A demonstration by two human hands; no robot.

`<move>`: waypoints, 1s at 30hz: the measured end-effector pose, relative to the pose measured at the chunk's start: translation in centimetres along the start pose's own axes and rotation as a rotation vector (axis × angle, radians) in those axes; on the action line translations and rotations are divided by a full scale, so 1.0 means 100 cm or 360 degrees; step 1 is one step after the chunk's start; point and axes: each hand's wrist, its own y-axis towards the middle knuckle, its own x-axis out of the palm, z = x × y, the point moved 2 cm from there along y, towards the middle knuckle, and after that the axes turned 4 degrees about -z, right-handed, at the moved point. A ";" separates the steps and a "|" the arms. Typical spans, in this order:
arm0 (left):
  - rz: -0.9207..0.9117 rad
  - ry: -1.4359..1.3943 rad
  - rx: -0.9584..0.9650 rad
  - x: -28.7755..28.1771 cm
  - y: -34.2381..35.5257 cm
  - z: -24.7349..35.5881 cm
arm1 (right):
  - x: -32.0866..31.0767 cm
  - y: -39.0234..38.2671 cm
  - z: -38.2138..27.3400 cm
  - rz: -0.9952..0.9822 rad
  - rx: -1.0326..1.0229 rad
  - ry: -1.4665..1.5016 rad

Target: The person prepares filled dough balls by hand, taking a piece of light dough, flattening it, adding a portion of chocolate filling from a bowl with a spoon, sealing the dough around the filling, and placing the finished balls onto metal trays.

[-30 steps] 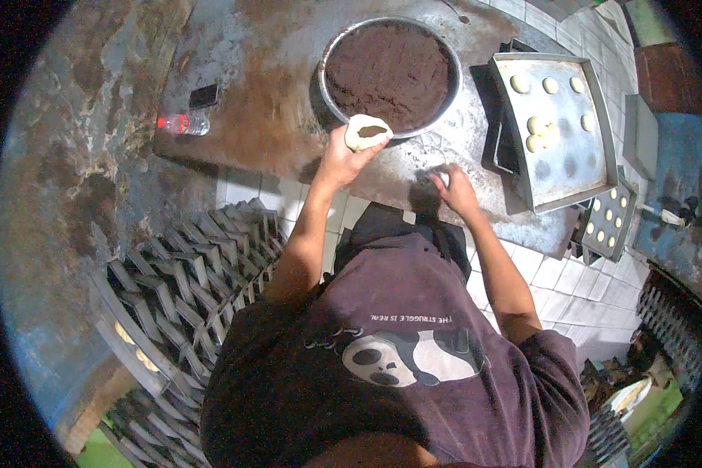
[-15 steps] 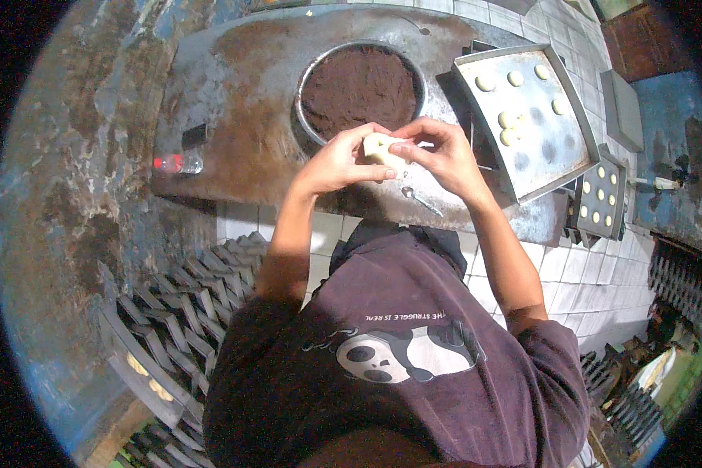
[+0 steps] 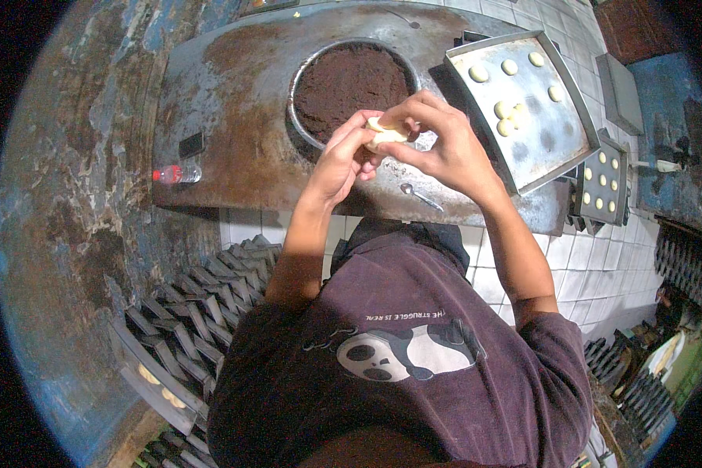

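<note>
Pale dough [image 3: 388, 133] is pinched between my two hands over the near edge of a round metal bowl [image 3: 292, 101] of crumbly dark brown filling [image 3: 343, 82]. My left hand [image 3: 337, 160] cradles the piece with curled fingers and thumb. My right hand [image 3: 448, 144] arches over it, fingertips and thumb pressed on the dough, hiding part of it. A small metal spoon [image 3: 421, 197] lies on the worn metal tabletop [image 3: 238, 86] just below my hands.
At the right, a tilted metal tray [image 3: 546, 144] holds several pale dough rounds; a darker tray [image 3: 600, 207] of more rounds sits beyond. A plastic bottle [image 3: 178, 174] and dark phone [image 3: 191, 143] lie on the left. Stacked metal molds [image 3: 179, 327] stand lower left.
My right hand has risen from near the spoon onto the dough in my left hand. The opening that showed dark filling is now covered or hidden. The view has shifted slightly.
</note>
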 end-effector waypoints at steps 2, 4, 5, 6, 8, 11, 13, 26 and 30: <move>0.0037 0.0148 0.0102 0.007 -0.006 0.003 | -0.002 -0.001 0.001 0.0080 0.0130 0.0085; 0.0009 0.0600 0.0357 0.010 -0.003 -0.001 | 0.000 -0.003 0.004 0.0159 0.0127 0.0153; 0.0060 0.0547 0.0354 0.012 -0.001 -0.001 | 0.002 -0.004 0.006 0.0196 0.0124 0.0190; 0.0112 0.0493 0.0352 0.014 -0.001 -0.001 | 0.003 -0.006 0.007 0.0093 0.0271 0.0327; 0.0222 0.0334 0.0386 0.017 0.001 0.002 | 0.002 -0.003 -0.006 0.0255 0.0202 0.0368; 0.0183 0.0273 0.0387 0.018 0.001 0.000 | -0.003 -0.002 -0.019 0.0228 -0.0095 -0.0063; 0.0160 0.0270 0.0296 0.025 0.000 0.005 | 0.003 0.001 -0.012 0.0123 -0.0341 -0.0245; 0.0399 0.0828 0.0890 0.052 0.024 0.041 | 0.039 -0.020 0.030 0.0539 0.0724 0.2168; 0.0074 0.0761 0.0770 0.097 0.041 0.048 | 0.054 -0.030 0.025 0.0662 0.0380 0.2528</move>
